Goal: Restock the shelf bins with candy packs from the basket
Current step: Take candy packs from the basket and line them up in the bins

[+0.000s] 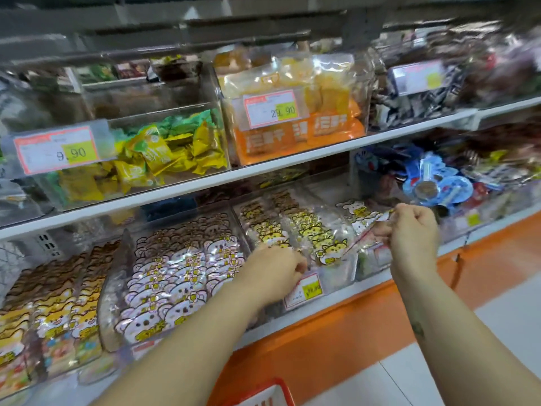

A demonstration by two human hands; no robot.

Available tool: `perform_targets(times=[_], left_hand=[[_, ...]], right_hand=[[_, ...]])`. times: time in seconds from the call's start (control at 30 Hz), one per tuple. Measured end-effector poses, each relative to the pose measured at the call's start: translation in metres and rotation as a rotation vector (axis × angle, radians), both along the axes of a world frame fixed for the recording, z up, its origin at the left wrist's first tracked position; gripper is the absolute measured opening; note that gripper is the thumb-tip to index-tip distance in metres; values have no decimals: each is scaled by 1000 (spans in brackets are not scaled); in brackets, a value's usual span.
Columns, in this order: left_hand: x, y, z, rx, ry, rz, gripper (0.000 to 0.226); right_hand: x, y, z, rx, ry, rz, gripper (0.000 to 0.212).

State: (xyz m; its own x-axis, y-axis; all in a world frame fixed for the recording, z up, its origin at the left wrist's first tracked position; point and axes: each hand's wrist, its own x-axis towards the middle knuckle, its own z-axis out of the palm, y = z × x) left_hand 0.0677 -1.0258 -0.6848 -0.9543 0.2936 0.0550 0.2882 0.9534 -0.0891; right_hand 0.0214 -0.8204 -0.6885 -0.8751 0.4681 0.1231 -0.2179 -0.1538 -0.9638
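Nearest, only the red rim of the basket (pixel 263 392) shows; its contents are out of view. The left hand (pixel 272 271) curls into the front of the middle bin (pixel 333 276); whether it grasps anything cannot be told. The right hand (pixel 412 230) pinches a clear candy pack (pixel 363 227) over that bin's right side, not yet seated. The lower bins look largely full, so restocking appears well advanced. The lower price tag (pixel 304 291) seems to read 10.80; beyond, the left tag (pixel 58 150) reads 9.90 and the orange-pack tag (pixel 273 108) reads 29.90.

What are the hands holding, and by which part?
The right hand pinches a clear candy pack by its upper edge. The left hand reaches among the binned packs; its grip cannot be told.
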Motion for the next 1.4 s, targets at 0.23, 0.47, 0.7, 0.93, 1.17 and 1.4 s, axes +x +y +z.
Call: perform_targets(times=[0.23, 0.47, 0.7, 0.93, 1.17, 1.4], left_hand=[[-20, 4, -4, -243, -121, 62, 32], [-17, -5, 2, -190, -366, 54, 36], [-25, -5, -6, -146, -412, 147, 44], [-17, -11, -6, -9, -398, 166, 26], [-10, -22, -9, 171, -307, 150, 37], [-15, -52, 38, 597, -280, 158, 45]], right_hand=[[2, -25, 8, 32, 66, 186, 15], [19, -62, 9, 90, 63, 264, 19], [3, -52, -5, 192, 22, 264, 39], [-4, -23, -16, 347, -110, 699, 71], [-20, -34, -33, 850, -64, 616, 36], [-24, -57, -39, 1107, -165, 708, 39]])
